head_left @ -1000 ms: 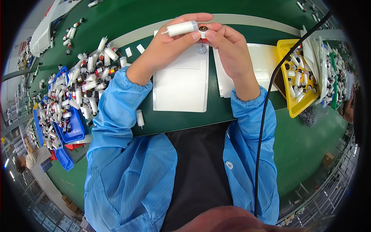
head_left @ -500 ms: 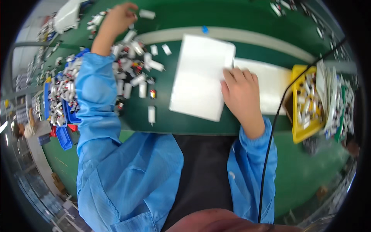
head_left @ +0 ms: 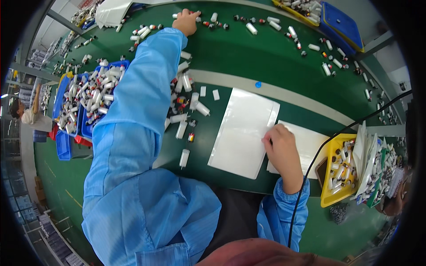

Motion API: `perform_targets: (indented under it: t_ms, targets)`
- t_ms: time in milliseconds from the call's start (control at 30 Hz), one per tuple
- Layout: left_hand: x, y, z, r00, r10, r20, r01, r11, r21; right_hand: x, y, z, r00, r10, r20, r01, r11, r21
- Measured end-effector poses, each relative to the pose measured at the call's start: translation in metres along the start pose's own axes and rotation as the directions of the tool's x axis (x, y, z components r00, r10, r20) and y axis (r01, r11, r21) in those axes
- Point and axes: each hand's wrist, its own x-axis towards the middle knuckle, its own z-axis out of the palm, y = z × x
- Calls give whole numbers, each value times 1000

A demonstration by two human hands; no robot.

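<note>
My left hand (head_left: 186,23) reaches over to the far green surface, its fingers bent together at a row of small cylindrical parts. What lies between its fingertips is too small to make out. A white cylindrical part (head_left: 175,16) is just left of it. In front of me lies a flat, glossy white plastic bag (head_left: 242,133). My right hand (head_left: 283,148) is at its right edge, with thumb and curled fingers closed on that edge. Under this hand, a second white sheet (head_left: 306,144) extends to the right. A pile of white cylinders (head_left: 184,84) is partly hidden behind my left sleeve.
Blue bins (head_left: 84,119) full of cylinders stand at the left. At the right is a yellow bin (head_left: 326,190) beside upright bags. A black cable (head_left: 313,162) crosses before my right arm. More parts (head_left: 293,33) line the far surface, near a blue lid (head_left: 339,26). A small blue piece (head_left: 258,84) lies on the pale strip.
The view has tilted toward the far side. My left hand has moved right and farther away, past the pile. My right hand stays by the bag's edge, its fingers more curled.
</note>
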Motion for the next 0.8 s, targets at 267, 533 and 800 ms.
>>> perform_targets:
  t_ms: [267,533,800]
  targets:
    - [6,-35,-26,993,83,89,-92,991,99,-2,-9,3,995,1,-101,0,1000,6]
    - [-74,77,-179,991,68,115,84,351,-932,4,-15,0,999,26,-43,-30,997,-74]
    - [-169,191,-218,871,238,431,492,-418,-763,35,-28,-13,860,105,-499,249,768,590]
